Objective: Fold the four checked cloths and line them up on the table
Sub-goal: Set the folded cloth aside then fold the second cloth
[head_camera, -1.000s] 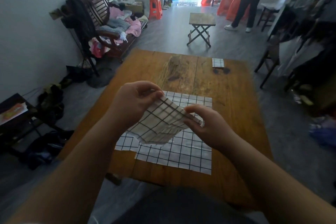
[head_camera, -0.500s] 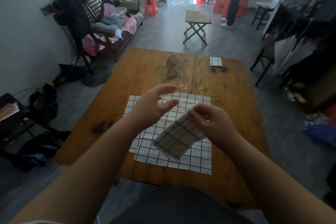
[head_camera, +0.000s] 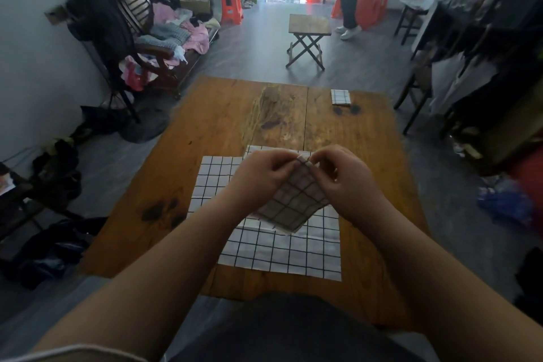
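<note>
Left hand (head_camera: 261,176), right hand (head_camera: 346,182): both pinch one cloth (head_camera: 296,203) above the table (head_camera: 235,114).
White with dark grid, partly folded, hanging corner-down, creased and shaded; gripped tight at its top corner. Flat cloths (head_camera: 264,250) overlap beneath it; a small folded cloth (head_camera: 340,97) lies near the far right edge.

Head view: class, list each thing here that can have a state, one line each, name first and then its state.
held cloth: partly folded, in the air above the table.
left hand: pinches the held cloth's top corner.
right hand: pinches the same corner.
flat cloths: unfolded, overlapping on the table.
far cloth: folded small, lying on the table's far right.
folding stool: opened out, standing on the floor.
</note>
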`<state>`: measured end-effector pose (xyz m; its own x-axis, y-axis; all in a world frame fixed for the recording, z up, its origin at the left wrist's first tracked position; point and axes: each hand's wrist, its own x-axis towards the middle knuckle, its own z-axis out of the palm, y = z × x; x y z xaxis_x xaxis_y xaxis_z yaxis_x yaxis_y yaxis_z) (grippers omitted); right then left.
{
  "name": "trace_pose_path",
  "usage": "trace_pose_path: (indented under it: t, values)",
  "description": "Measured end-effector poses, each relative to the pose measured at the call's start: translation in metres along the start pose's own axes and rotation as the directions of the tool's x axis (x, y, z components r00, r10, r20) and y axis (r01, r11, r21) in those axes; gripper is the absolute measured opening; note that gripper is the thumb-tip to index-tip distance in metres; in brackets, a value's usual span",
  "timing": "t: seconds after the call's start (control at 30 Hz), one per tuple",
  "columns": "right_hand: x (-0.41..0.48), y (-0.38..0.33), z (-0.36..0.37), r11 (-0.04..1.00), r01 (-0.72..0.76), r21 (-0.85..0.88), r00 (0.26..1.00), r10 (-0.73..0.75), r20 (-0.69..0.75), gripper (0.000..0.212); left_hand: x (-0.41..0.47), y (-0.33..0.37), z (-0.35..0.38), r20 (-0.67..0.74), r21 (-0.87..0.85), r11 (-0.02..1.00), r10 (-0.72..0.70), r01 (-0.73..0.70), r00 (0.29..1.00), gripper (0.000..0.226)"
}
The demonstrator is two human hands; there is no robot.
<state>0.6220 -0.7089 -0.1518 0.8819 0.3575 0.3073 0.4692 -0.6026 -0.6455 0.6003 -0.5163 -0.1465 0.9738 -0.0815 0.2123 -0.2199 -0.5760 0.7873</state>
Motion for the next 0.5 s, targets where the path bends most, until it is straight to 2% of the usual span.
trace_pose_path:
  t: [0.1, 0.17, 0.27, 0.4, 0.5]
  values:
    - [0.005, 0.004, -0.003, 0.996, -0.078, -0.040, 0.996, 0.076, -0.048, 0.018, 0.003, -0.002, -0.004, 0.032, -0.154, 0.984, -0.090, 0.094, 0.995, 0.014]
    - [0.009, 0.006, -0.004, 0.987, -0.149, 0.061, 0.989, 0.149, -0.004, 0.023, 0.005, -0.004, -0.007, 0.052, -0.223, 0.969, -0.103, 0.112, 0.993, 0.014]
    - [0.013, 0.007, -0.006, 0.951, -0.232, 0.204, 0.973, 0.222, 0.069, 0.013, 0.008, -0.007, -0.012, 0.055, -0.310, 0.941, -0.122, 0.133, 0.991, 0.015]
    - [0.015, 0.006, -0.004, 0.925, -0.248, 0.289, 0.968, 0.246, 0.044, 0.009, 0.014, -0.010, -0.017, 0.078, -0.383, 0.906, -0.161, 0.179, 0.984, 0.016]
    - [0.021, 0.004, -0.002, 0.927, -0.235, 0.293, 0.970, 0.243, 0.012, 0.006, 0.022, -0.010, -0.020, 0.117, -0.347, 0.922, -0.142, 0.174, 0.983, 0.012]
